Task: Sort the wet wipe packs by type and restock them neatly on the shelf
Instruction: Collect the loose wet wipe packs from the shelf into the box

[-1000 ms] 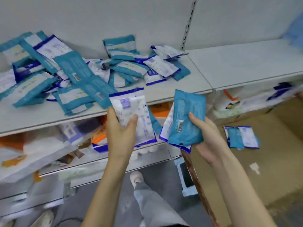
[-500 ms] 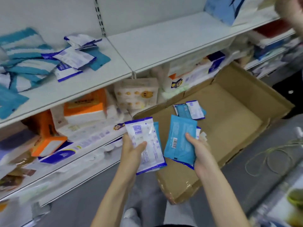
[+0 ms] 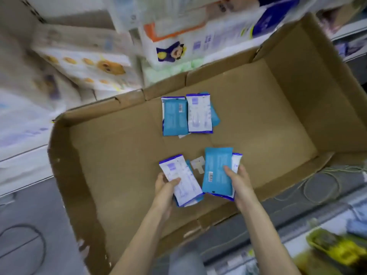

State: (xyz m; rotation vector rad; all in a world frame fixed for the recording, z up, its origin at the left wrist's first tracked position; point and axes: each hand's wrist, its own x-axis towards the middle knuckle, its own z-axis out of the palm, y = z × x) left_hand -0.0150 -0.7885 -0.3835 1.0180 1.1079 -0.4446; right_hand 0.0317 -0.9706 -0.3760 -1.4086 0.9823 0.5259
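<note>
Head view now looks straight down into a large open brown cardboard box (image 3: 119, 155), where a second ago it faced the shelf and its jumbled heap of packs. The person has turned away from the shelf with both hands loaded.

The left hand (image 3: 164, 187) grips a white wet wipe pack with purple edges (image 3: 182, 179), thumb across its face, with a teal one tucked beneath. The right hand (image 3: 241, 183) grips a teal wet wipe pack (image 3: 217, 171) with a white one under it. Both hover over the box floor toward its near edge, beside a small pale paper scrap (image 3: 197, 164).

Toward the far wall a loose teal pack (image 3: 173, 118) and a loose white pack (image 3: 199, 114) lie side by side on top of others.

My judgement is that sorting by type goes on here, and the box's leftovers need collecting before restocking.
</note>
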